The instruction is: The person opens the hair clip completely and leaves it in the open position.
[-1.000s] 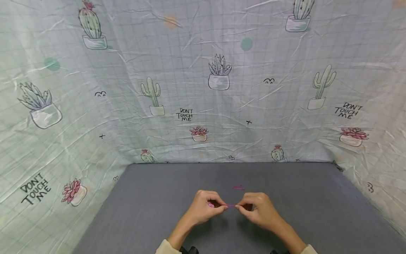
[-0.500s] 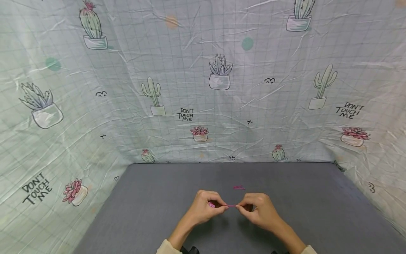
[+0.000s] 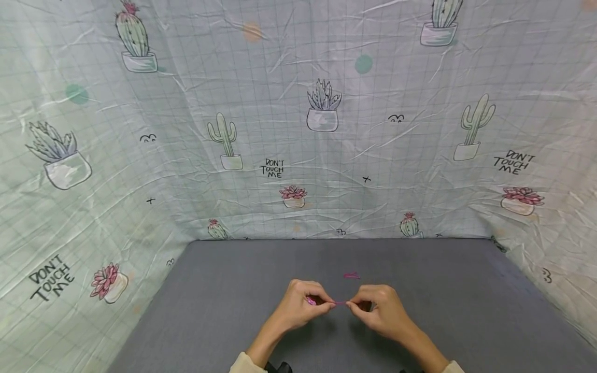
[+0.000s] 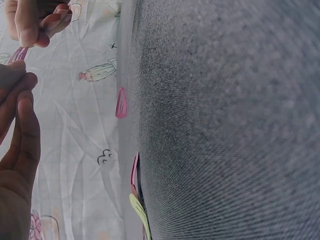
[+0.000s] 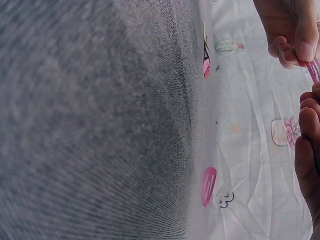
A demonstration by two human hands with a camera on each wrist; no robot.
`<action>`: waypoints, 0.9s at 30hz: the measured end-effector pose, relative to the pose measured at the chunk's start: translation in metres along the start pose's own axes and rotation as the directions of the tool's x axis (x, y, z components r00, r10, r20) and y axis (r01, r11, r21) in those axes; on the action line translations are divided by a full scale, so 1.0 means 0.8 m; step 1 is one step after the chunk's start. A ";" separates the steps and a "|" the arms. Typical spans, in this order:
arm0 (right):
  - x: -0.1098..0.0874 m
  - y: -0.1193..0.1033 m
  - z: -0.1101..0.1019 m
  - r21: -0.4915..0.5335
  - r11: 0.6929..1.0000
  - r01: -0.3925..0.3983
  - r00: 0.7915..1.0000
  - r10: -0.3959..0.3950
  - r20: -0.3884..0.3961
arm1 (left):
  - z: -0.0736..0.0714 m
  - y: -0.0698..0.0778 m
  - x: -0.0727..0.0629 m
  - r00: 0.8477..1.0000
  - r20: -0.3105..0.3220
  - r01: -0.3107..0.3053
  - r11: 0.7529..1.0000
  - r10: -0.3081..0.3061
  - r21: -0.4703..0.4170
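Between my two hands is a pink snap hair clip (image 3: 341, 303), held up over the table in the middle of the head view. My left hand (image 3: 300, 305) pinches its left end between thumb and fingertips. The other end is pinched by my right hand (image 3: 380, 308). Slots show along the hair clip (image 4: 19, 54) in the left wrist view; fingertips cover both its ends. A second pink hair clip (image 3: 352, 275) lies on the table just beyond the hands.
A grey cloth-covered table (image 3: 224, 290) reaches back to a hanging curtain (image 3: 261, 103) printed with cacti. Beyond the left hand lie other clips, among them a yellow-green clip (image 4: 138, 210) and a pink clip (image 4: 134, 172), mostly hidden in the head view.
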State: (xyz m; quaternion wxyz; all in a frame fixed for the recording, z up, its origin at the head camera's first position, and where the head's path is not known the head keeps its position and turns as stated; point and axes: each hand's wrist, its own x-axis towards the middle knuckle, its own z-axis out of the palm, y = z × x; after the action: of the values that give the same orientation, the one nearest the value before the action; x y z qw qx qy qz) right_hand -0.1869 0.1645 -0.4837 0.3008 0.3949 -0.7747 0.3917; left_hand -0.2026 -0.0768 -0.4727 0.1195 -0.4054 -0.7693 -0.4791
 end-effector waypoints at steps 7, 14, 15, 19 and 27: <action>-0.003 0.002 0.001 0.041 0.999 0.020 1.000 -0.020 0.001 | 0.000 -0.003 -0.001 1.000 0.014 -0.027 1.000 0.027 0.010; -0.004 0.002 0.000 0.073 0.997 -0.025 0.999 0.023 0.027 | 0.001 -0.003 -0.001 0.998 0.013 -0.064 0.997 0.064 0.033; -0.004 0.002 0.001 0.079 0.997 -0.018 1.000 0.016 0.024 | 0.001 -0.003 -0.001 0.998 0.011 -0.063 0.997 0.063 0.032; -0.002 0.002 0.002 0.118 0.993 0.013 1.000 -0.013 0.005 | 0.003 -0.002 -0.001 0.998 -0.001 -0.066 0.997 0.066 0.043; 0.000 0.004 0.002 0.151 0.988 0.016 1.000 -0.014 -0.009 | 0.006 -0.001 0.000 0.992 -0.029 -0.123 0.990 0.125 0.073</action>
State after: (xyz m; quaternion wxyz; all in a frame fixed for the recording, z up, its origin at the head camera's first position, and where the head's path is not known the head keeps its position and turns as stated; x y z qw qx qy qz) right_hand -0.1901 0.1640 -0.4859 0.2761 0.4208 -0.7387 0.4484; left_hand -0.2024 -0.0730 -0.4752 0.1759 -0.4399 -0.7570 -0.4500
